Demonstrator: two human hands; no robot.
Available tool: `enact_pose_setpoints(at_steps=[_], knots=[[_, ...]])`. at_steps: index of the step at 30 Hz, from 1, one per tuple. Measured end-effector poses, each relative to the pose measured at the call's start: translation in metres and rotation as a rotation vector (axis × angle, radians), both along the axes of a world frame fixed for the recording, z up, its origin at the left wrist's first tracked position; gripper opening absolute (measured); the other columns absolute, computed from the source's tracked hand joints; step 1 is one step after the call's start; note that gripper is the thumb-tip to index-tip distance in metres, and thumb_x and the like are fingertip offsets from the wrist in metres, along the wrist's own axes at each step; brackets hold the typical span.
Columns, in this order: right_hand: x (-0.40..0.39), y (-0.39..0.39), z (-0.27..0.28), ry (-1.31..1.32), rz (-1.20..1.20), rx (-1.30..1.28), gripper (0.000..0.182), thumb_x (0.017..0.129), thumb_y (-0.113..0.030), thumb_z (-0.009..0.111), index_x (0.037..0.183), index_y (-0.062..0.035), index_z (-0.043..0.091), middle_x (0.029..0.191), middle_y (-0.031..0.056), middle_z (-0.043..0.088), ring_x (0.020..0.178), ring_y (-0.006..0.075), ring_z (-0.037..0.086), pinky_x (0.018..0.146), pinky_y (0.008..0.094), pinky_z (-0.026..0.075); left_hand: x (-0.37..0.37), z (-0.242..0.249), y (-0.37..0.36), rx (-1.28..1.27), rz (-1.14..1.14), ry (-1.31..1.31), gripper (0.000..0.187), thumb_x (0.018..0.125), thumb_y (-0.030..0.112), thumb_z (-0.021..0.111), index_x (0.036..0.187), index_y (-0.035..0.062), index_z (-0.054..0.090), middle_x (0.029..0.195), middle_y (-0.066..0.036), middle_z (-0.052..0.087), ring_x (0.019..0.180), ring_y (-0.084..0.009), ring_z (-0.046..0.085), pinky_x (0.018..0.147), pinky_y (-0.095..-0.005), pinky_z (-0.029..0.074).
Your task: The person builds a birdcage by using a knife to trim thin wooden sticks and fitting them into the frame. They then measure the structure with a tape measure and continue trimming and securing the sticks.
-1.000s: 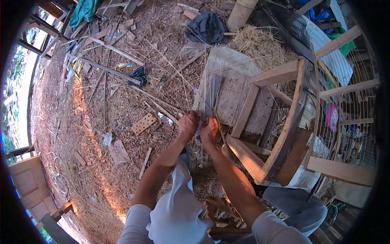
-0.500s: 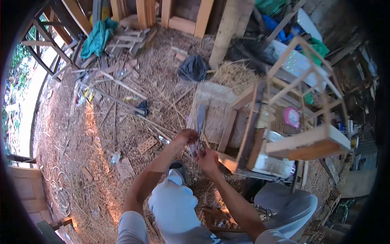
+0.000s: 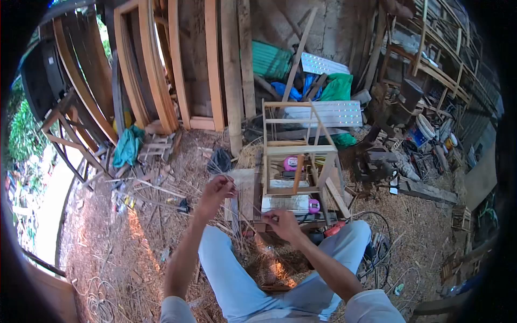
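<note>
My left hand [image 3: 219,189] is raised in front of me above the shavings-covered ground, its fingertips bent together in a pinch. What it holds, if anything, is too small to make out. Lower and to the right, my right hand [image 3: 283,222] has thumb and forefinger pressed together, with a hint of a thin strip at the fingertips. Between and below the hands lie a flat grey piece [image 3: 235,211] and several thin pale strips. A light wooden frame [image 3: 300,151] stands just beyond my right hand, over a low wooden box holding pink rounded objects [image 3: 292,163].
Tall wooden frames [image 3: 209,70] lean along the back. A black plastic bag [image 3: 219,161] and a teal cloth [image 3: 128,146] lie on the ground. White perforated panels [image 3: 344,114] and a green sheet [image 3: 336,88] are behind the box. Coiled cable [image 3: 102,301] lies at the lower left.
My hands were close together over the grey piece and strips; now they are apart, the left one higher. The view has tilted up and swung right, showing more of the back wall.
</note>
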State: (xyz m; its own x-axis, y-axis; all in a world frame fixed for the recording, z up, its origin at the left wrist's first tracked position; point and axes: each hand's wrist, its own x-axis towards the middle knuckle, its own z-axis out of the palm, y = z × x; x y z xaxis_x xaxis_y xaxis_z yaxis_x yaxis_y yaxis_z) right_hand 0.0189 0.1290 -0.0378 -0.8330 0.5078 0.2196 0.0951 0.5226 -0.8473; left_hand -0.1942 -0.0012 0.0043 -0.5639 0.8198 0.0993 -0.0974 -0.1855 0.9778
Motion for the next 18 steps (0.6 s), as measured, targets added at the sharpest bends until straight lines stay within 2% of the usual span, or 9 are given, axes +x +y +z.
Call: enact_pose_setpoints(at_steps=[3,5,6,7,9,10,13,15,18], knots=[[0.023,0.033,0.028,0.085,0.02,0.047,0.015,0.079,-0.014,0.067,0.087,-0.0017,0.067,0.083,0.0169,0.066,0.076,0.0295,0.065,0.067,0.0376,0.05,0.036,0.026,-0.002,-0.17,0.075,0.196,0.013,0.09,0.01,0.055,0.099,0.0011,0.059,0.084,-0.008,0.064,0.074,-0.0185,0.063,0.067,-0.0322,0.052],[0.037,0.052,0.043,0.074,-0.006,0.174,0.014,0.076,-0.013,0.069,0.085,-0.0028,0.067,0.083,0.0153,0.066,0.079,0.0311,0.064,0.069,0.0381,0.049,0.053,0.03,-0.008,-0.581,-0.01,0.915,0.013,0.09,0.012,0.055,0.098,0.0026,0.06,0.081,-0.01,0.064,0.073,-0.0171,0.062,0.068,-0.0332,0.05],[0.042,0.063,0.046,0.082,-0.01,0.176,0.014,0.076,-0.013,0.069,0.085,-0.0028,0.067,0.083,0.0153,0.066,0.079,0.0311,0.064,0.069,0.0381,0.049,0.082,0.066,-0.009,-0.721,-0.079,1.026,0.019,0.086,0.015,0.06,0.101,0.0042,0.06,0.086,-0.013,0.064,0.08,-0.0245,0.063,0.073,-0.0378,0.049],[0.045,0.075,0.049,0.091,0.033,0.226,0.014,0.075,-0.012,0.07,0.085,-0.0025,0.067,0.082,0.0136,0.067,0.078,0.0278,0.065,0.069,0.0358,0.049,0.099,0.078,-0.003,-0.715,-0.078,1.037,0.019,0.086,0.015,0.06,0.101,0.0042,0.06,0.086,-0.013,0.064,0.08,-0.0245,0.063,0.073,-0.0378,0.049],[0.05,0.091,0.056,0.106,0.076,0.27,0.015,0.073,-0.01,0.072,0.085,-0.0022,0.067,0.081,0.012,0.067,0.077,0.0245,0.065,0.068,0.0335,0.048,0.125,0.09,0.002,-0.146,0.153,1.278,0.024,0.083,0.019,0.063,0.105,0.0089,0.062,0.093,-0.012,0.063,0.088,-0.0299,0.061,0.078,-0.038,0.048],[0.052,0.095,0.059,0.095,0.108,0.251,0.014,0.074,-0.012,0.071,0.084,-0.0031,0.067,0.081,0.0122,0.066,0.078,0.0279,0.064,0.069,0.0364,0.049,0.132,0.105,0.006,-0.223,0.172,1.547,0.025,0.083,0.018,0.064,0.106,0.0112,0.062,0.1,-0.01,0.063,0.094,-0.0306,0.059,0.081,-0.0378,0.047],[0.059,0.099,0.072,0.06,0.095,0.268,0.013,0.074,-0.013,0.069,0.083,-0.003,0.067,0.082,0.0128,0.066,0.079,0.0307,0.064,0.069,0.0399,0.048,0.117,0.079,0.025,-0.291,-0.012,1.236,0.025,0.084,0.019,0.063,0.108,0.0109,0.062,0.104,-0.009,0.062,0.092,-0.0282,0.06,0.08,-0.0368,0.047],[0.056,0.112,0.077,0.055,0.093,0.22,0.013,0.074,-0.012,0.069,0.081,-0.002,0.066,0.081,0.0124,0.066,0.079,0.0305,0.063,0.069,0.04,0.048,0.113,0.068,0.032,-0.308,-0.045,1.174,0.026,0.084,0.015,0.06,0.109,0.0094,0.062,0.097,-0.015,0.063,0.085,-0.0327,0.061,0.077,-0.0406,0.048],[0.063,0.117,0.086,0.12,0.037,0.283,0.026,0.076,-0.008,0.067,0.101,-0.002,0.059,0.093,0.0168,0.061,0.085,0.0356,0.06,0.072,0.0409,0.047,0.106,0.056,0.045,-0.469,-0.079,0.974,0.025,0.085,0.017,0.06,0.109,0.0081,0.063,0.096,-0.016,0.064,0.08,-0.0325,0.062,0.074,-0.0403,0.048]])
